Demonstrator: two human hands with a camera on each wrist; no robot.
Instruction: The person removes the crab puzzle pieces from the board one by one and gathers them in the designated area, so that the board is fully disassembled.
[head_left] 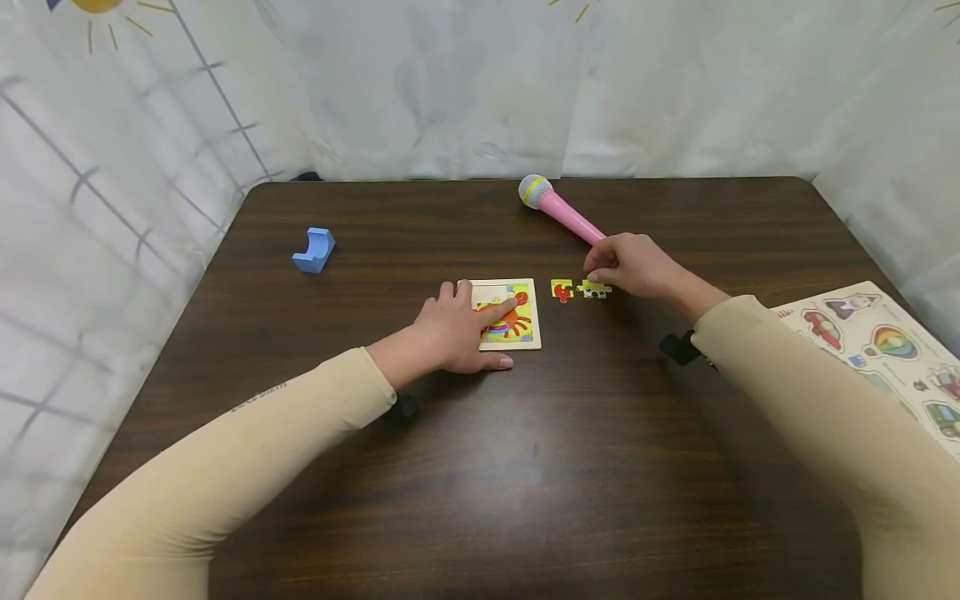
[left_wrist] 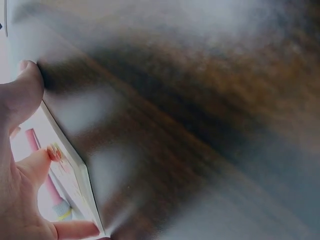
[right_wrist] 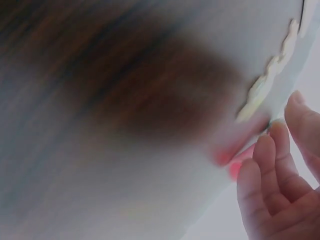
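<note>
A square wooden jigsaw board (head_left: 537,332) with a red crab picture lies at mid-table; a bare patch shows at its upper left. My left hand (head_left: 452,332) rests spread across its left side, index finger on the crab and thumb beyond the lower edge. To the right lie a yellow-and-red puzzle piece (head_left: 561,290) and a yellow puzzle piece with eyes (head_left: 596,290). Over the piece with eyes, my right hand (head_left: 637,265) has its fingers loosely bent. In the right wrist view these fingers (right_wrist: 265,155) stand just beyond the row of pieces (right_wrist: 265,82), without a visible grip.
Behind the pieces lies a pink toy microphone (head_left: 566,215), its handle end close to my right hand. A light-blue curved block (head_left: 315,251) sits at the far left. On the right, a large picture board (head_left: 855,321) is partly covered by my right sleeve.
</note>
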